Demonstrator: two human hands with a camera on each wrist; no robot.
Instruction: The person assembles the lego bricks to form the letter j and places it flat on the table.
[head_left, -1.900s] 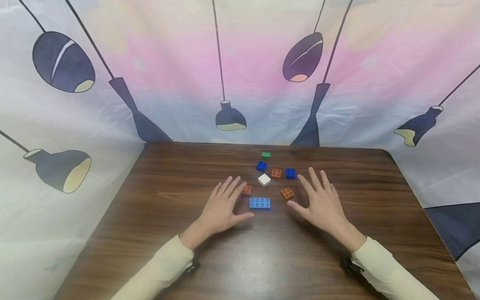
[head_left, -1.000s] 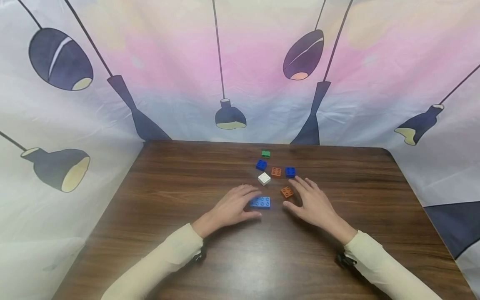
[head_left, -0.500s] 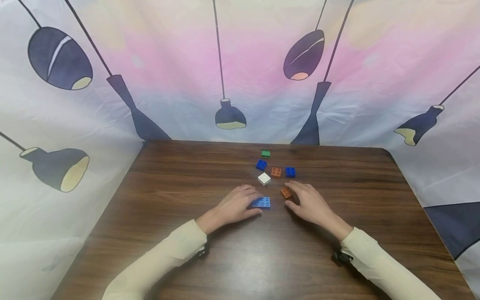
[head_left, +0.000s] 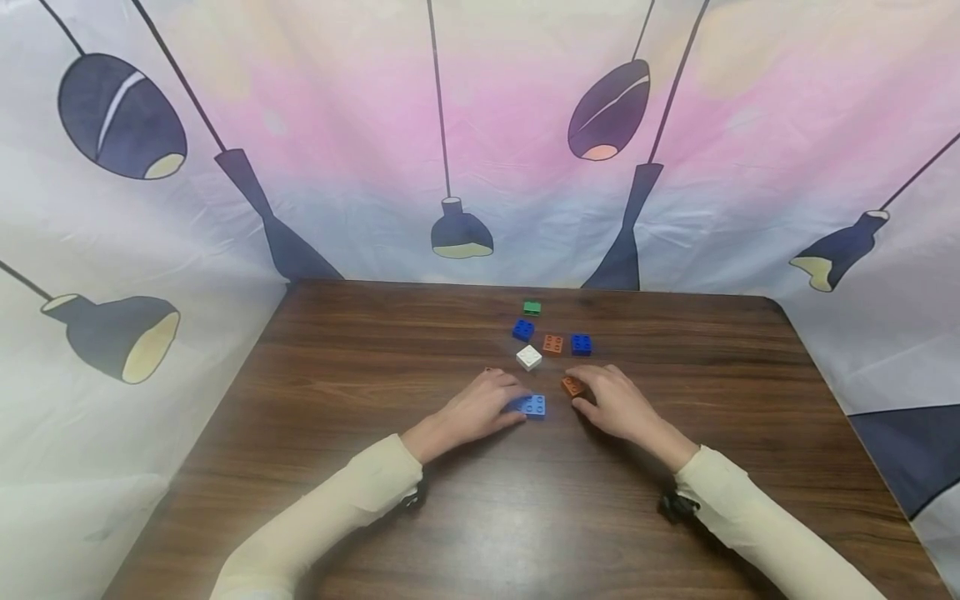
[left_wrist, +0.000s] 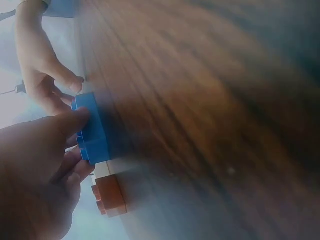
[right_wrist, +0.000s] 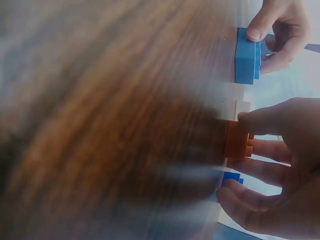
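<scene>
My left hand pinches the light blue eight-stud toy brick, its thumb along the near side and its fingers over the left end. In the left wrist view the thumb presses the flat side of this blue brick. My right hand has thumb and fingers around an orange four-stud brick, just right of the blue one. The right wrist view shows the thumb at one edge of that orange brick. Another orange brick lies beside the left hand, which hides it from the head view.
Behind the hands lie a white brick, an orange brick, a dark blue brick, a second dark blue brick and a green brick. A patterned cloth hangs along the far edge of the wooden table.
Both hands have moved inward from spread fingers. The left has taken hold of the light blue brick, which has slid slightly right. The right has closed around the orange brick.
</scene>
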